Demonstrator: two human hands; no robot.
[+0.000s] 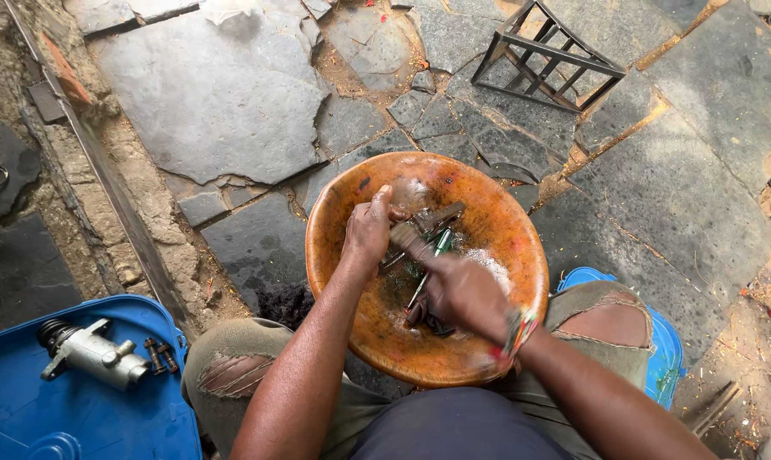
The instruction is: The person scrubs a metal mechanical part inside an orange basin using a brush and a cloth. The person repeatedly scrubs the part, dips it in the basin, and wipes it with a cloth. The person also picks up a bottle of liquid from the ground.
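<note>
- The left hand (370, 228) is closed around a wet metal part (425, 223) inside the orange basin (351, 281); it may slip from the fingers.
- The right hand (464, 294), just below it, grips a brush (406, 243); hard scrubbing could splash liquid over the rim onto the knees.

Bowl (487, 230): orange, worn, glossy where wet. Metal parts (426, 228) inside: dull, greasy. Floor (215, 102): rough cracked stone slabs. Lid (28, 409): smooth blue plastic. Cylinder (96, 353): matt cast metal.
</note>
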